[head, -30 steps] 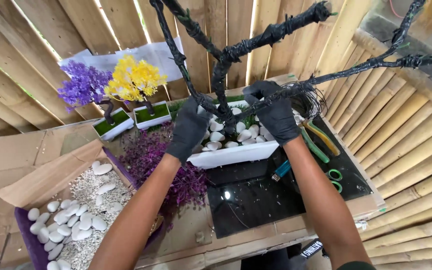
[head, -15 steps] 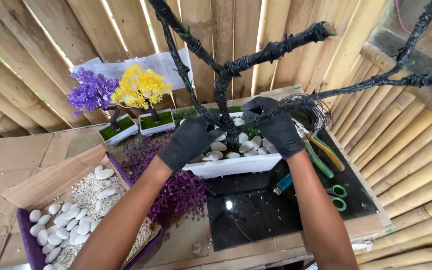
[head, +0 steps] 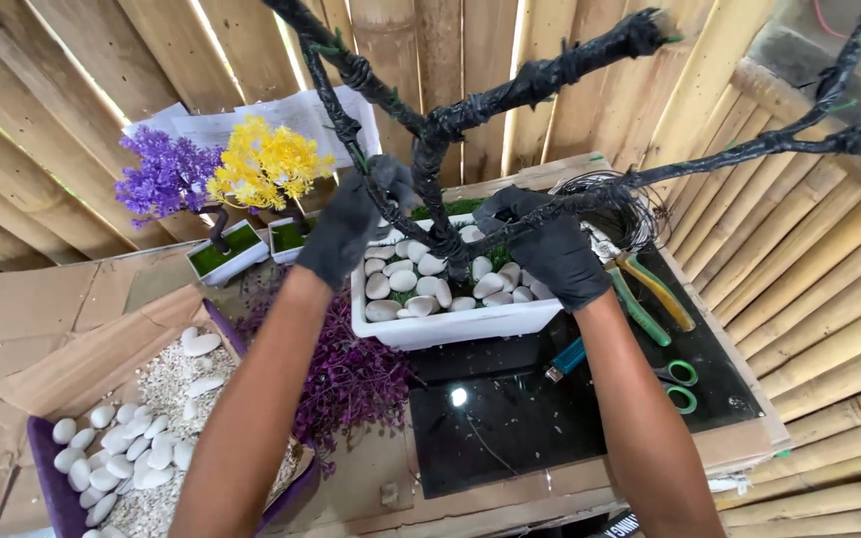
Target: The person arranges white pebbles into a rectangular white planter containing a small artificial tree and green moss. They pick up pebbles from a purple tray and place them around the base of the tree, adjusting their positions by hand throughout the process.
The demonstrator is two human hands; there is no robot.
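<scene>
both hands wear black gloves and work low on a bare tree frame wrapped in black tape (head: 440,149), which rises out of a white rectangular planter (head: 450,324). the left hand (head: 346,224) curls around a lower branch on its side of the trunk, fingers closed about it. the right hand (head: 550,249) is closed over the branch that leaves the trunk on the other side; whether those fingers pinch anything finer than the branch, i cannot tell. gripping on both sides of the fork likely steadies the frame, since its long limbs spread well above and past the fingers and would swing if left free.

just below the fingertips, white pebbles (head: 421,284) fill the planter around the trunk base, probably to weigh and hide the footing. just beyond the right fingers lies a coil of thin dark wire (head: 615,204), and past that hand's outer edge sit green-and-yellow pliers (head: 650,294); nearer the wrist lie scissors with green loops (head: 680,384) and a small blue-handled tool (head: 565,359), all within easy reach.

beyond the left fingers stand two finished little trees, one purple (head: 166,179) and one yellow (head: 266,164), each in a small white pot. under the left forearm lies loose purple foliage (head: 351,384), and further back towards the elbow a cardboard box (head: 82,349) holds gravel and more white stones.

the planter rests on a glossy black slab (head: 530,418) set on a board. bamboo poles (head: 809,289) wall the space in, with daylight showing through the gaps.
</scene>
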